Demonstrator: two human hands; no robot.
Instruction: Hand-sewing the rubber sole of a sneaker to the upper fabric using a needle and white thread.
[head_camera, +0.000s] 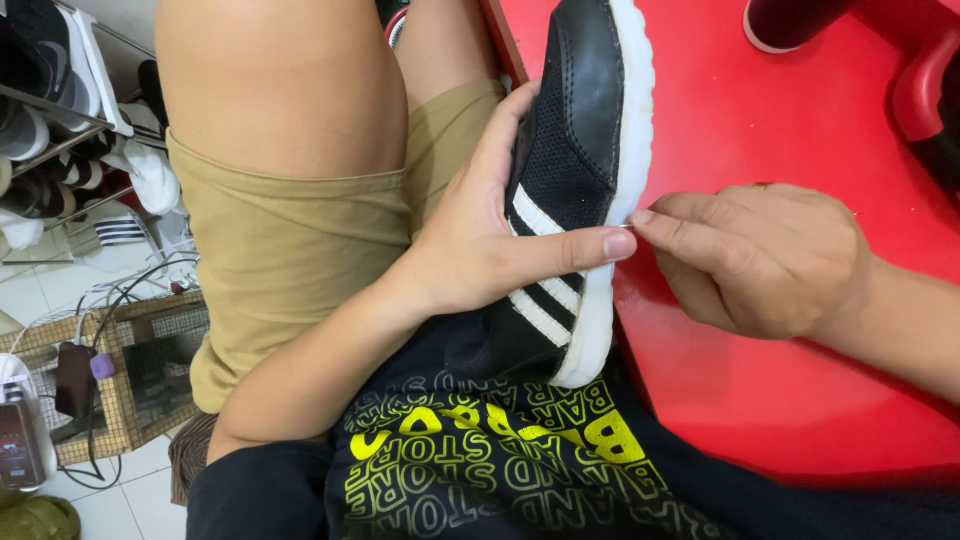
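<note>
My left hand (480, 235) grips a black mesh shoe (575, 130) with white side stripes and a white sole, thumb pressed along the sole's edge. The shoe stands toe-up against my lap, its heel near my dark printed shirt. My right hand (755, 255) comes in from the right with fingers pinched together at the sole's edge, right by my left thumb tip; something thin like a needle seems pinched there, too small to be sure.
A red table top (800, 120) lies under my right hand, with a dark object (790, 20) at its far edge. My knee and tan shorts (290, 240) fill the left. A shoe rack (60, 110), a wire basket (130, 370) and cables stand on the tiled floor at left.
</note>
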